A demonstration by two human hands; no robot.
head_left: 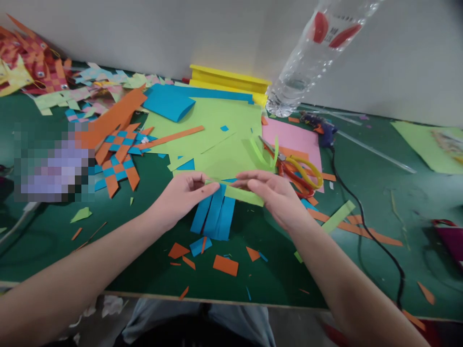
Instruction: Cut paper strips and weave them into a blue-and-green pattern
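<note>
My left hand pinches the top of a blue paper piece cut into hanging strips, together with one end of a light green paper strip. The green strip runs sideways across the blue strips' upper end. At its other end, my right hand is closed on the green strip between thumb and fingers. How the green strip passes between the blue ones is partly hidden by my fingers. Just beyond my right hand lie scissors with yellow and red handles.
Green paper sheets lie behind my hands. Woven orange-and-blue paper pieces and a blurred-out phone are at left. A tilted plastic bottle, a glue gun and its black cord are at right. Orange scraps lie in front.
</note>
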